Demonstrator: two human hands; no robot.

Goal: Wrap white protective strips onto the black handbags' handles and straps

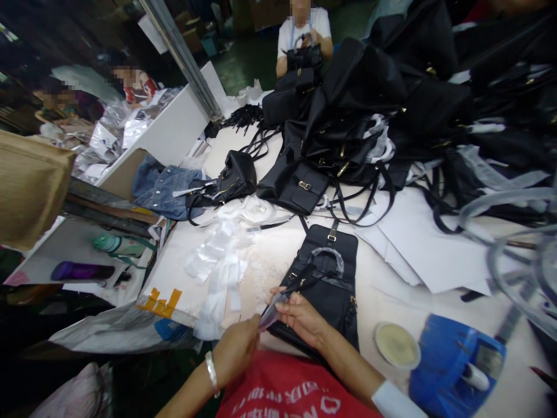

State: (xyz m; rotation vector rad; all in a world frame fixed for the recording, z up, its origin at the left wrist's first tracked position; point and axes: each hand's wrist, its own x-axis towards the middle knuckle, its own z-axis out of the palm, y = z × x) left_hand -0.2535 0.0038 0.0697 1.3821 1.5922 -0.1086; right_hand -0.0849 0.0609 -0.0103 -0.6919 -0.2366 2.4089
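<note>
A black backpack (333,313) lies flap side up on the white table in front of me, with clear film wrapped around its top handle (333,253). My right hand (300,316) pinches a black strap (300,283) near the backpack's left edge. Below and left of it, my left hand (241,342), a bracelet at the wrist, is closed on a piece of clear plastic film (270,316). This film meets the strap end at my right fingers. How far it wraps around the strap I cannot tell.
Strips of film (224,273) lie to the left, with orange tape (161,302) at the table edge. Black bags (348,98) pile up at the back. White sheets (418,244), a round tub (397,345) and a blue tape dispenser (455,366) are right. A co-worker (304,35) stands opposite.
</note>
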